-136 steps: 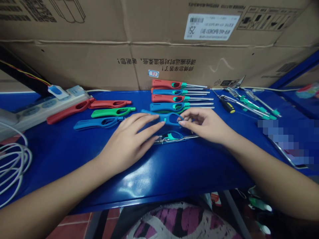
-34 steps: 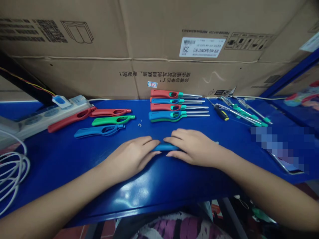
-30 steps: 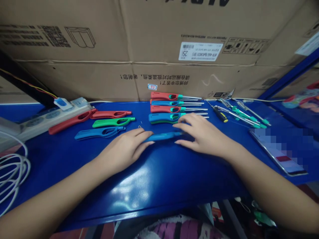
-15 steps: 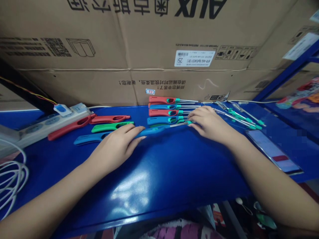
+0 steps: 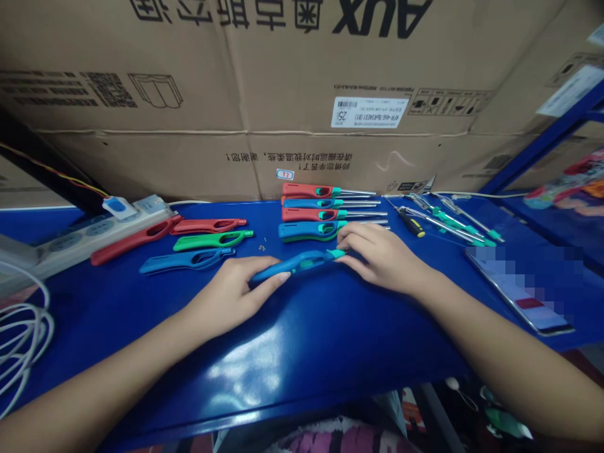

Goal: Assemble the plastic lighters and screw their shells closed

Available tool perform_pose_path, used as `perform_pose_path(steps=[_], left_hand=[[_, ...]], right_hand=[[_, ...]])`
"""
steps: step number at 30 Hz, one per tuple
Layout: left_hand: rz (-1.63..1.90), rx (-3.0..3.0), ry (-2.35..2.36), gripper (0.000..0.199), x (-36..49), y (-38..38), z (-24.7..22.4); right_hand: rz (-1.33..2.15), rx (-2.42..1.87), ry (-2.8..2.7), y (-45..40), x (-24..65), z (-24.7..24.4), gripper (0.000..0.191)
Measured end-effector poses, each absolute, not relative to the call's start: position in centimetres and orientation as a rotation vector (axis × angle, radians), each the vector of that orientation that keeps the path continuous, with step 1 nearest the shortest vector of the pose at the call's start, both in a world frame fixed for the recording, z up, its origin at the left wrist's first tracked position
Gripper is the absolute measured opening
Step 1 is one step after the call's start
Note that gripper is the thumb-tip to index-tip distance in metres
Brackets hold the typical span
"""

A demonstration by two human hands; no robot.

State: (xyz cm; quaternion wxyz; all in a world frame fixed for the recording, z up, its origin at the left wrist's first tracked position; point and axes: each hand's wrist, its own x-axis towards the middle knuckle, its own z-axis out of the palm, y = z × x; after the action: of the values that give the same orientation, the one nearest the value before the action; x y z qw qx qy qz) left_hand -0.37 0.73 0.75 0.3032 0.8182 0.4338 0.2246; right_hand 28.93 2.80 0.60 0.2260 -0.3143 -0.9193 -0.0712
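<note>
My left hand (image 5: 248, 286) is closed round the rear of a blue gas lighter handle (image 5: 309, 262), thumb along its near side. The handle lies level, just above the blue table. At its front end my right hand (image 5: 377, 255) pinches a green collar (image 5: 336, 253); any metal tube there is hidden by the fingers. Just beyond the right hand lies a stack of red and blue long-nosed lighters (image 5: 309, 214) with silver tubes. Blue (image 5: 186, 261), green (image 5: 212, 240) and red (image 5: 210, 226) handles without tubes lie left of it. Several tiny screws (image 5: 262, 246) sit between.
A black-and-yellow screwdriver (image 5: 411, 222) and loose metal tubes with green fittings (image 5: 453, 223) lie at the back right. A phone (image 5: 519, 292) rests at the right. A power strip (image 5: 99, 233) and white cable (image 5: 26, 340) are on the left. A cardboard box (image 5: 255, 94) stands behind.
My right hand has moved left and nearer, bringing the green collar up against the handle's front. The silver rod seen between them no longer shows. The screwdriver and screws have come into view.
</note>
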Motion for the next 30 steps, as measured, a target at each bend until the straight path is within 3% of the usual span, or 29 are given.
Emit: perform_pose_path(steps=[3, 6, 19, 26, 30], left_hand=[[0.497, 1.649, 1.148, 0.047, -0.1, 1.0, 0.8], [0.445, 1.264, 1.055, 0.042, 0.0, 1.2, 0.6], [0.362, 0.615, 0.873, 0.03, 0.2, 1.1, -0.4], [0.292, 0.632, 0.93, 0.035, 0.3, 1.1, -0.1], [0.355, 1.221, 1.045, 0.036, 0.1, 1.2, 0.0]], right_hand=[[-0.221, -0.86, -2.519, 2.8, 29.0, 0.6, 0.013], [-0.221, -0.8, -2.542, 2.6, 28.8, 0.5, 0.016], [-0.297, -0.608, -2.544, 2.4, 28.6, -0.4, 0.019], [-0.399, -0.627, -2.606, 1.9, 28.4, -0.9, 0.024], [-0.244, -0.747, -2.692, 2.2, 28.2, -0.9, 0.027]])
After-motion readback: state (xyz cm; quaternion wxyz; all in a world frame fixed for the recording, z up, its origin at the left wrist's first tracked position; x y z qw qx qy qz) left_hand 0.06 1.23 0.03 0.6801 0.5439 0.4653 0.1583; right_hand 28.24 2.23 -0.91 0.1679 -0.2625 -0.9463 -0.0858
